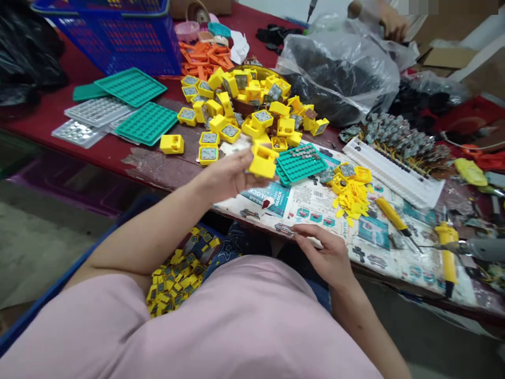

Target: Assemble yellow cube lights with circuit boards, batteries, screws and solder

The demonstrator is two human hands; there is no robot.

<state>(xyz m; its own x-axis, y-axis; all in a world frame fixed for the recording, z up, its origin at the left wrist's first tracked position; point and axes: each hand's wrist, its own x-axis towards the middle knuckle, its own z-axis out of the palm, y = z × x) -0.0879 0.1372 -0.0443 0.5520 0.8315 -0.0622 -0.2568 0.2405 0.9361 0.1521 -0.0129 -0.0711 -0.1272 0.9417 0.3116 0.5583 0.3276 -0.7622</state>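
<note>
My left hand [229, 176] holds a yellow plastic housing [263, 161] above the table's front part, its hollow side showing. Just behind it lies a heap of similar yellow housings [248, 92], many with grey parts set in them. My right hand [325, 252] is at the table's front edge, thumb and forefinger pinched together; whatever they hold is too small to make out. Between and beyond the hands are a green tray [302, 162] with small metal pieces and a pile of flat yellow pieces [353, 200].
A blue basket [138, 42] stands at the back left near stacked green trays [147, 123]. To the right are a white rack [394, 171], a yellow-handled tool [391, 215] and an electric screwdriver [481, 249]. Another person's hand [394, 23] shows at the back.
</note>
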